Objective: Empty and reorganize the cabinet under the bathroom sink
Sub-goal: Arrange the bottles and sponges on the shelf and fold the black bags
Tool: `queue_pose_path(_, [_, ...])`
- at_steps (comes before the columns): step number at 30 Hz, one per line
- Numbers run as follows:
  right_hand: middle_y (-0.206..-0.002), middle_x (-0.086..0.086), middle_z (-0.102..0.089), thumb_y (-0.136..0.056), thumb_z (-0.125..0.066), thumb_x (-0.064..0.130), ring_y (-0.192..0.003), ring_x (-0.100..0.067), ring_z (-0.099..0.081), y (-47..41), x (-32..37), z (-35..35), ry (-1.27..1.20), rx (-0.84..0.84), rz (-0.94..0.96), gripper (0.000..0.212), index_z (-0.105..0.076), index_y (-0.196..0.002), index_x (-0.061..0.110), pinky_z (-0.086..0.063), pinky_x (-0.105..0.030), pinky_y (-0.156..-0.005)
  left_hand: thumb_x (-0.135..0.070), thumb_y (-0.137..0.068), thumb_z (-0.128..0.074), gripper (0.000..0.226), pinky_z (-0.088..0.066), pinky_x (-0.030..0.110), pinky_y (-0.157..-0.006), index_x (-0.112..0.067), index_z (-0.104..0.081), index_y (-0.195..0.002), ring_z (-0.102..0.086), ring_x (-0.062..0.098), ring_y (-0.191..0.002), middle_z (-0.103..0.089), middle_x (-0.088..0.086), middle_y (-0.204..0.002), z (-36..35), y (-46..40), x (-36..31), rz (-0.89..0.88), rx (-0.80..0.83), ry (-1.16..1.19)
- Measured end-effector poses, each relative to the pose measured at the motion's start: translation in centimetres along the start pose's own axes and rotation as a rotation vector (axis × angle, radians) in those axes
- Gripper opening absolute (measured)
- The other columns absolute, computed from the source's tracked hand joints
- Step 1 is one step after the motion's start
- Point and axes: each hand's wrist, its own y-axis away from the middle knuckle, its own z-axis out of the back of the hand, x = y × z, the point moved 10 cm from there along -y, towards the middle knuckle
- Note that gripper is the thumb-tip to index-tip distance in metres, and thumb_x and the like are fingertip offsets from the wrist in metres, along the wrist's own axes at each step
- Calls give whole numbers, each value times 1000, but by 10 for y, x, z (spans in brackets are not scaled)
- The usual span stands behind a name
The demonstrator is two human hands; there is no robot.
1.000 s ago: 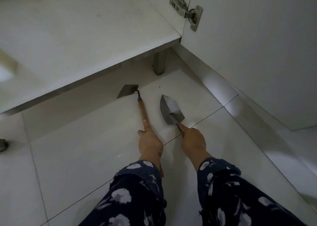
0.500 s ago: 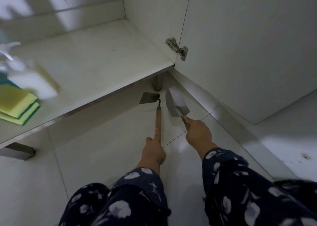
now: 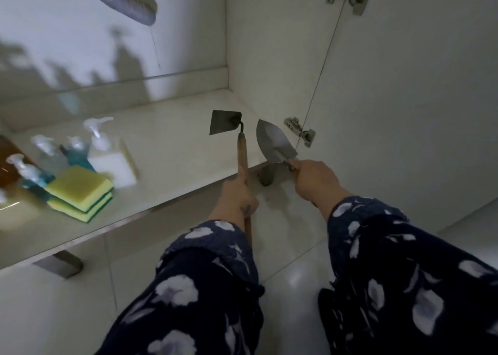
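Observation:
My left hand [image 3: 237, 195] grips the wooden handle of a small garden hoe [image 3: 225, 123], whose flat metal blade is raised over the right part of the cabinet floor [image 3: 172, 150]. My right hand [image 3: 315, 179] grips the handle of a small metal trowel [image 3: 275, 144], its pointed blade lifted beside the hoe, near the lower door hinge [image 3: 299, 132]. Both tools are in the air, just above the cabinet's front edge.
On the cabinet floor at the left stand several pump bottles [image 3: 107, 155] and a stack of yellow-green sponges [image 3: 80, 193]. A grey drain hose [image 3: 126, 1] hangs at the top. The open cabinet door [image 3: 404, 98] is at the right. A metal cabinet leg [image 3: 266, 176] stands below.
Both hands have lifted the hoe and the trowel from the floor tiles up to the level of the cabinet floor. My view has tilted up, showing more of the cabinet.

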Motion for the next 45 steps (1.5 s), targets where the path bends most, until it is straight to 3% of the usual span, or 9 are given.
queue_pose_path(2, [-131, -14, -53, -93, -41, 7, -115, -32, -53, -23, 17, 3, 23, 8, 30, 54, -40, -143, 25, -45, -35, -89, 1, -86, -54, 93, -55, 43, -89, -29, 4, -152, -57, 36, -108, -44, 17, -131, 25, -19, 3, 1, -45, -14])
queue_pose_path(5, [-119, -13, -59, -93, -41, 10, -102, -30, -57, -70, 40, -5, 14, 0, 67, 45, -49, -135, 22, -42, -31, -72, 0, -86, -54, 89, -53, 44, -93, -24, -1, -153, -55, 36, -112, -47, 16, -131, 51, -61, 10, 23, -89, 11])
queue_pose_path(9, [-110, -11, -61, -94, -41, 14, -85, -25, -53, -140, 65, -19, 25, 23, 128, 40, -53, -132, 19, -36, -27, -66, -1, -85, -55, 87, -52, 43, -94, -19, -3, -153, -55, 34, -114, -49, 14, -131, 75, -126, 12, 45, -118, 27])
queue_pose_path(14, [-124, -15, -56, -101, -33, 30, -105, -30, -56, -211, 89, -27, -6, 107, 169, 45, -39, -144, 18, -37, -27, -74, 0, -85, -58, 63, -55, 45, -88, -9, -33, -142, -59, 34, -107, -54, 15, -119, 102, -198, 8, 68, -153, 75])
queue_pose_path(17, [-102, -13, -56, -98, -40, 26, -83, -26, -52, -252, 92, -40, 8, 110, 135, 38, -50, -132, 10, -39, -28, -67, 3, -85, -59, 61, -58, 47, -78, -10, -36, -140, -63, 34, -99, -56, 15, -114, 105, -231, 1, 95, -154, 186])
queue_pose_path(20, [-90, -8, -51, -93, -47, 17, -76, -23, -48, -293, 94, -48, 64, 78, 158, 31, -57, -122, 10, -38, -27, -61, 3, -88, -57, 57, -60, 46, -75, -12, -38, -139, -65, 34, -96, -57, 16, -112, 102, -262, -8, 107, -135, 273])
queue_pose_path(32, [-121, -17, -58, -95, -44, 10, -110, -32, -57, -387, 108, -50, 30, 2, 132, 29, -56, -121, 3, -44, -32, -82, -2, -85, -61, 45, -59, 46, -79, -5, -49, -129, -63, 36, -99, -59, 17, -112, 106, -353, -17, 124, -234, 225])
queue_pose_path(38, [-121, -12, -58, -94, -48, 10, -108, -28, -58, -402, 104, -48, 5, -15, 104, 34, -57, -127, 15, -40, -30, -75, -8, -85, -64, 35, -57, 40, -83, -8, -55, -119, -64, 30, -95, -60, 13, -106, 106, -372, -29, 125, -309, 219])
queue_pose_path(45, [-121, -9, -59, -96, -49, 17, -106, -27, -58, -401, 100, -51, -47, 54, 141, 35, -56, -130, 20, -43, -31, -80, -21, -79, -76, 53, -57, 41, -85, -5, -55, -125, -65, 31, -99, -64, 14, -110, 101, -363, -30, 100, -331, 257])
